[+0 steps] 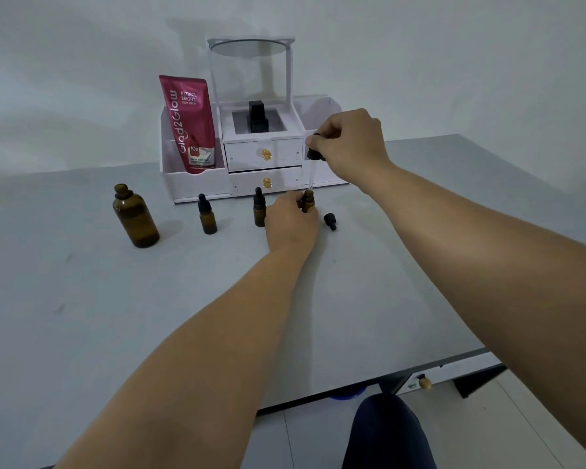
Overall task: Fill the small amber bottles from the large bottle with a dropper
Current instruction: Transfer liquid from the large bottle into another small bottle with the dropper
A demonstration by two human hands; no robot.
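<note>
While the left hand [290, 221] closes its grip around an uncapped small amber bottle [307, 200] on the grey desk [183, 299], the right hand [351, 147] pinches a dropper [313, 164] upright over its mouth. A loose black cap [330, 221] lies beside; two capped bottles [207, 214] and the large bottle [134, 216] stand left, before a white organizer [197, 184]

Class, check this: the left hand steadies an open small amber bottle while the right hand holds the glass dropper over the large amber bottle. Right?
Not quite. The head view shows the right hand holding the glass dropper over the open small amber bottle steadied by the left hand, not the large amber bottle.
</note>
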